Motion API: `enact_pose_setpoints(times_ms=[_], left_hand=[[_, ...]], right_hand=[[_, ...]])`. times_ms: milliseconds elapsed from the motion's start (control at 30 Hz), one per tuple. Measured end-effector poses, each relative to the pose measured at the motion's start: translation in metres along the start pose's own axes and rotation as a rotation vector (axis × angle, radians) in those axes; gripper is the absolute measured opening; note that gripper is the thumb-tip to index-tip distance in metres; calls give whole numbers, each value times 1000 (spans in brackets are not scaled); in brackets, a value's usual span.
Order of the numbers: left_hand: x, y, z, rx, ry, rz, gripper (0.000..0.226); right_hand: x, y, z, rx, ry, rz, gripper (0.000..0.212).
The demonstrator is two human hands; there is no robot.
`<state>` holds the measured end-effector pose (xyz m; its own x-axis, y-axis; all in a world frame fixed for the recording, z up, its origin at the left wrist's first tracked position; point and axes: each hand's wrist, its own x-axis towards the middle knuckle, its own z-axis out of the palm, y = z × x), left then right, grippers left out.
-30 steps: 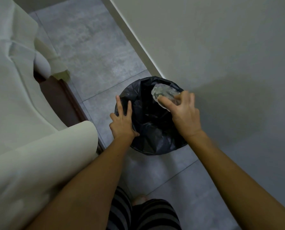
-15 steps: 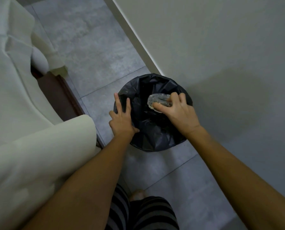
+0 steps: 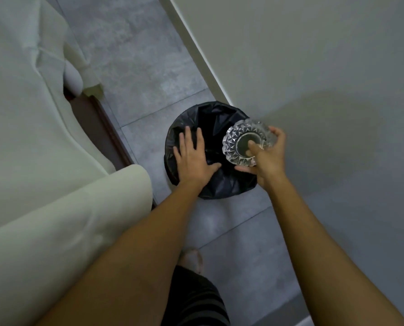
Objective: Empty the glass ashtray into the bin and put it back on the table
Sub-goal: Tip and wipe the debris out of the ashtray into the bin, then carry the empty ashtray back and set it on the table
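Note:
A round cut-glass ashtray (image 3: 241,137) hovers over the right side of the bin (image 3: 210,118), turned so its bowl faces me. My right hand (image 3: 269,156) holds it, thumb pressed into the bowl and fingers wrapped behind the rim. The bowl looks bare. The bin is small and round, lined with a black plastic bag, and stands on the grey floor against the wall. My left hand (image 3: 194,158) lies flat on the bin's left rim, fingers spread over the bag. The table is out of sight.
A cream-covered sofa (image 3: 43,161) with a dark wooden base (image 3: 106,137) fills the left side. A pale wall (image 3: 314,67) with a skirting board runs along the right. Grey floor tiles (image 3: 137,55) stretch ahead. My bare foot (image 3: 191,257) stands below the bin.
My right hand has turned the ashtray from tipped into the bin to facing upward and lifted it slightly to the right. My left hand stays on the rim.

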<state>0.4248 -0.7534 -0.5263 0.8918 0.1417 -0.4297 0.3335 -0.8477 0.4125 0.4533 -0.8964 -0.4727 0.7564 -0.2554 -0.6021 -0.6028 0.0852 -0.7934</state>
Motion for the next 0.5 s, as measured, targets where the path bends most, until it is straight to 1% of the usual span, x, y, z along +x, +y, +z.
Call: enact_pose_setpoints(times_ms=[67, 133, 233, 300, 400, 500], left_hand=[[-14, 14, -19, -36, -70, 102, 114], [-31, 27, -42, -57, -110, 178, 117], [-53, 53, -86, -169, -118, 276, 110], [-80, 75, -132, -213, -130, 356, 110], [-88, 74, -145, -165, -135, 385, 113], [-118, 87, -188, -159, -102, 421, 107]], right_hand=[[-22, -6, -11, 94, -5, 39, 44], [-46, -20, -19, 132, -6, 66, 43], [-74, -52, -32, 144, -39, 43, 42], [-110, -95, -48, 175, -67, -1, 41], [-124, -102, -52, 15, -102, 12, 43], [-168, -141, -66, -67, -193, -24, 48]])
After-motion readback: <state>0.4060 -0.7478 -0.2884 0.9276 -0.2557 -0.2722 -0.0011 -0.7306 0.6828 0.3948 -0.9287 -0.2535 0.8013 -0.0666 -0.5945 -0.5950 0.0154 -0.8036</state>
